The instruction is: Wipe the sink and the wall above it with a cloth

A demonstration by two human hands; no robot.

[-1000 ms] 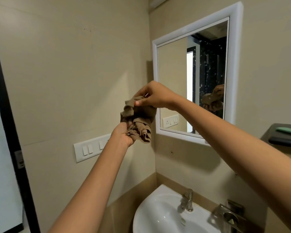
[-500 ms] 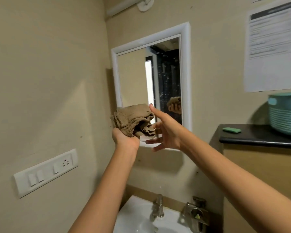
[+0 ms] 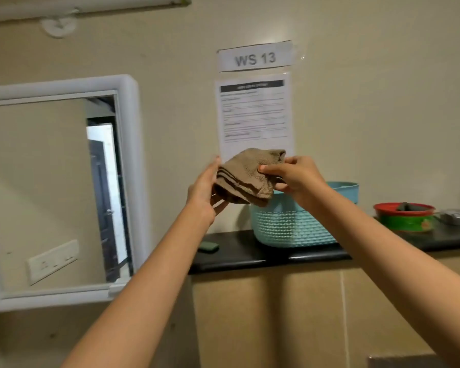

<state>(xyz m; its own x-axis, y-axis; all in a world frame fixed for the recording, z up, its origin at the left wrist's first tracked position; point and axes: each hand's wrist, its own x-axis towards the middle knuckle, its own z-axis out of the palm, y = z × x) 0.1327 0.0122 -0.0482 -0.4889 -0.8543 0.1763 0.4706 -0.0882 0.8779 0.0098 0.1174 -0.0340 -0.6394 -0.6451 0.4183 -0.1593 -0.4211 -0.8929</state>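
Note:
A folded brown cloth (image 3: 246, 177) is held up in the air between both hands, in front of the beige wall (image 3: 369, 107). My left hand (image 3: 203, 192) supports the cloth from the left and below with fingers mostly straight. My right hand (image 3: 294, 176) pinches its right side between thumb and fingers. The sink is out of view, below the frame.
A white-framed mirror (image 3: 129, 181) hangs at the left. Papers, one reading "WS 13" (image 3: 255, 58), are stuck on the wall. A black shelf (image 3: 250, 254) carries a turquoise basket (image 3: 290, 224), a green soap bar (image 3: 209, 247), a red-rimmed green tub (image 3: 405, 217) and a metal dish (image 3: 456, 217).
My view has swung right, off the sink and past the mirror to the shelf. The cloth has moved with my hands, and my right hand, open half a second ago, now grips it.

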